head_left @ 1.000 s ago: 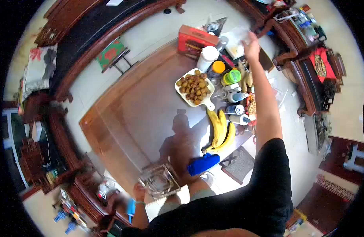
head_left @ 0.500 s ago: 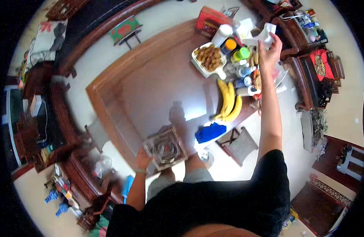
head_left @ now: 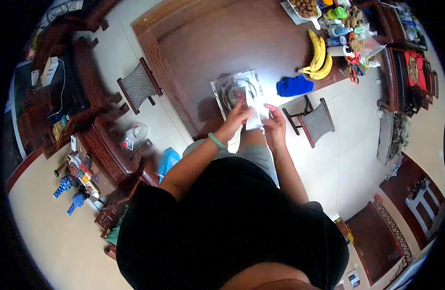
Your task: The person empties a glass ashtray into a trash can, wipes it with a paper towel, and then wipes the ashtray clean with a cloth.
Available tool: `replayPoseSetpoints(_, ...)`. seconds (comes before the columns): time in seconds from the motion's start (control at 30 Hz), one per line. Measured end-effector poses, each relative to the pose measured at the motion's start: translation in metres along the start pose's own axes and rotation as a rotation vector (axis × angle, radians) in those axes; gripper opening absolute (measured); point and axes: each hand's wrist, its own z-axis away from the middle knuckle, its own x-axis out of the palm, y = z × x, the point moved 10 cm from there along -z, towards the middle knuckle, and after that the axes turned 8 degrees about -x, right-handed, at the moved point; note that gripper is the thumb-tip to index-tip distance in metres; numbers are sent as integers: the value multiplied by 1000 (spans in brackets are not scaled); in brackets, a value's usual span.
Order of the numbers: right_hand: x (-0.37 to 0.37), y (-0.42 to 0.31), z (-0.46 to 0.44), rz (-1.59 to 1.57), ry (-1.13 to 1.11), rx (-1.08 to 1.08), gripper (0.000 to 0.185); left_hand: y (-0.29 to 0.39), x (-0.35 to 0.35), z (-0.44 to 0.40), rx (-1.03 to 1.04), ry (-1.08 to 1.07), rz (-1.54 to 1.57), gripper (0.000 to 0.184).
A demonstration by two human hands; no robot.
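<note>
- Since half a second ago the right hand (head_left: pixel 276 126) has come back from the cluttered far end of the worktop (head_left: pixel 208 46) to the person's lap side, and the left hand (head_left: pixel 236 120) has left the side of the clear glass dish (head_left: pixel 255 80); the two now meet at a white sheet (head_left: pixel 256 118).
- The white sheet, perhaps tissue or paper, lies between the hands, over the near side of the glass dish and the person's legs.
- The left fingers are pinched on the sheet's left side; the right fingers grasp its right edge, though the exact grip is partly hidden.
- To handle it well, I would keep both pinches light and level, since so thin a sheet probably creases or tears easily, and hold it clear of the dish's hard corner.
- The worktop is dark, glossy wood, with glare near the blue cloth (head_left: pixel 295 86); the glass dish sits at its near edge.
- Beyond the cloth are bananas (head_left: pixel 320 55), a white tray (head_left: pixel 319 21) of round brown food, and crowded bottles (head_left: pixel 339 31).
- Around it, pale tiled floor (head_left: pixel 355 111) bears two patterned folding stools (head_left: pixel 317 123), with dark carved furniture (head_left: pixel 104 154) on the left.
</note>
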Motion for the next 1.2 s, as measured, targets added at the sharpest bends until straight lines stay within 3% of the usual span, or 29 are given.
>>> replayPoseSetpoints(0.03, -10, 3, 7, 134, 7, -30, 40, -10, -2, 0, 14, 20, -42, 41)
replayPoseSetpoints(0.1, -32, 8, 13, 711, -54, -227, 35, -49, -10, -3, -99, -38, 4, 32)
replayPoseSetpoints(0.13, -23, 0, 20, 774, -41, -209, 31, -57, -10, -1, -151, -35, 9, 30)
replayPoseSetpoints(0.2, -21, 15, 28, 755, -108, -220, 33, -70, -7, 4, -207, -27, 21, 29)
replayPoseSetpoints(0.3, -5, 36, 34, 490, -164, -106, 43, -58, -7, 6, -42, -22, -87, 27)
replayPoseSetpoints(0.4, -9, 25, 32, 526, 13, -199, 45, -57, -12, 4, -115, 7, 24, 33)
replayPoseSetpoints(0.47, -15, 15, 27, 915, 59, -371, 47, -39, -10, 7, 28, -32, 61, 36)
replayPoseSetpoints(0.5, -19, 21, 22, 904, 13, -422, 50, -40, -11, 6, 29, -31, 61, 36)
replayPoseSetpoints(0.67, -28, 63, 11, 488, -180, -53, 50, -40, -17, -2, 53, -18, -142, 43)
replayPoseSetpoints(0.7, -31, 67, 7, 428, -175, -59, 39, -39, -15, -3, 30, -46, -139, 43)
replayPoseSetpoints(0.8, -37, 54, -8, 630, -98, -107, 28, -11, -53, -1, 159, 256, -533, 35)
replayPoseSetpoints(0.83, -33, 32, -13, 882, -34, -254, 26, 9, -63, 7, 257, 396, -674, 34)
replayPoseSetpoints(0.87, -28, 15, -17, 1132, 35, -402, 23, 28, -76, 17, 395, 566, -846, 38)
replayPoseSetpoints(0.9, -16, 15, -24, 1105, -41, -608, 27, 37, -88, 17, 413, 649, -983, 50)
replayPoseSetpoints(0.97, -7, 31, -43, 1202, -44, -634, 24, 49, -101, 16, 451, 758, -1132, 70)
replayPoseSetpoints(1.0, -6, 40, -54, 1209, -28, -630, 24, 51, -103, 16, 447, 761, -1131, 70)
replayPoseSetpoints(1.07, 1, 53, -69, 1187, 18, -583, 24, 57, -100, 9, 352, 713, -1271, 87)
replayPoseSetpoints(1.2, 10, 85, -87, 1242, 116, -699, 39, 37, -107, -10, 281, 631, -1363, 100)
